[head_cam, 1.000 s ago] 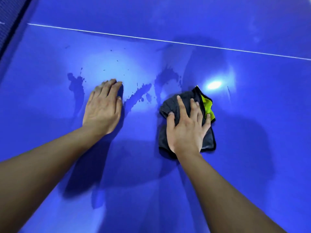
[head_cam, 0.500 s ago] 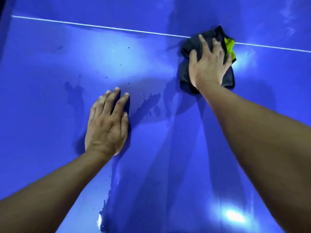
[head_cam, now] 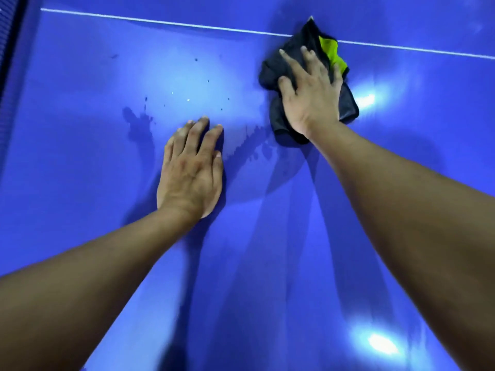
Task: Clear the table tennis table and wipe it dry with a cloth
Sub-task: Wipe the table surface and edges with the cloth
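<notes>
- The blue table tennis table (head_cam: 80, 183) fills my view, glossy, with lamp glare on it.
- A thin white line (head_cam: 160, 22) crosses its far part.
- My left hand (head_cam: 191, 170) lies flat, palm down, on the middle of the table.
- My right hand (head_cam: 310, 89) presses flat on a dark grey cloth (head_cam: 270, 73) with a yellow-green patch; its far tip lies over the white line.
- Dark water patches (head_cam: 138, 124) and small drops lie near my left hand.
</notes>
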{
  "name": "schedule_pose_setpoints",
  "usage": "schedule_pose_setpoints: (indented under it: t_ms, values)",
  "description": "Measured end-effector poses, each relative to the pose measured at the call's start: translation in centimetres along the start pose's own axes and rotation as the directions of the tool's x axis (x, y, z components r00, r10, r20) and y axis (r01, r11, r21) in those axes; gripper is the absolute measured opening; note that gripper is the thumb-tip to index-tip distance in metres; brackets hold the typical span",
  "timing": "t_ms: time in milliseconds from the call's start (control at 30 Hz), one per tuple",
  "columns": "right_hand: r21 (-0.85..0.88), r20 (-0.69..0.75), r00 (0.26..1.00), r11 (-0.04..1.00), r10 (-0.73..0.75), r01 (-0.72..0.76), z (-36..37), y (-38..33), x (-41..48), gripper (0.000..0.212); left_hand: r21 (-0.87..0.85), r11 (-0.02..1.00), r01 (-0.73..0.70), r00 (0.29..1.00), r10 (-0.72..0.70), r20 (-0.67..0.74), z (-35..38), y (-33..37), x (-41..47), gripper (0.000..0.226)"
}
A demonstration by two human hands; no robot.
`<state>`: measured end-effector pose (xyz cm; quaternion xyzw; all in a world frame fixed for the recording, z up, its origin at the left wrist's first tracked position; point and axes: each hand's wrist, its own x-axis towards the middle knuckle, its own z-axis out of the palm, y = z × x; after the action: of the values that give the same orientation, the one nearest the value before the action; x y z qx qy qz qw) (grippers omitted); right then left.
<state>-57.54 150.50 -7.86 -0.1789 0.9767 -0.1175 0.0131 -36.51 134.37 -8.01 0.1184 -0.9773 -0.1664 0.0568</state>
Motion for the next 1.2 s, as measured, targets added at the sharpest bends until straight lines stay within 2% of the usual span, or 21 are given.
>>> schedule_pose_setpoints:
  t_ms: [167,267,333,500,667,800,867,1000,1200]
  values:
    - [0.038,-0.016,0.999,0.998,-0.052,0.053,0.8,-3.4,-6.0,0.054,-0.09,0.996,-0.015,1.0,0.013,-0.027,0.0,-0.2,0.0,0.05]
    - [0.056,-0.012,0.995,0.994,-0.097,0.097,1.2,-5.7,-10.0,0.054,-0.341,0.94,0.012,0.998,-0.032,-0.051,-0.9,-0.2,-0.3,0.049]
    - [0.061,-0.005,0.992,0.991,-0.123,0.123,1.5,-6.8,-12.7,0.053,-0.412,0.911,0.013,0.998,-0.039,-0.054,-1.7,-0.5,-1.2,0.049]
    - [0.075,0.006,0.982,0.979,-0.19,0.189,1.6,-9.0,-18.7,0.053,-0.283,0.957,-0.066,0.995,0.041,-0.095,-3.5,-1.8,-9.7,0.052]
    - [0.086,0.028,0.963,0.961,-0.267,0.264,1.7,-10.3,-25.8,0.055,-0.181,0.982,-0.047,0.998,0.04,-0.042,-4.4,-3.3,-21.9,0.051]
    - [0.099,0.025,0.952,0.949,-0.304,0.3,1.6,-10.7,-33.4,0.056,-0.103,0.988,-0.113,0.994,0.113,-0.005,-4.4,-2.4,-31.1,0.052]
    - [0.093,0.017,0.948,0.944,-0.319,0.316,1.7,-10.8,-37.8,0.055,-0.09,0.991,-0.101,0.995,0.1,-0.009,-4.3,-1.9,-34.6,0.052]
    - [0.124,-0.028,0.951,0.943,-0.309,0.31,1.5,-11.0,-46.9,0.055,-0.108,0.993,-0.041,0.999,0.04,-0.01,-4.4,-1.7,-39.9,0.052]
    - [0.161,-0.025,0.968,0.955,-0.249,0.249,1.6,-11.2,-56.9,0.057,-0.032,0.998,-0.046,0.999,0.047,0.008,-4.7,-2.3,-45.8,0.054]
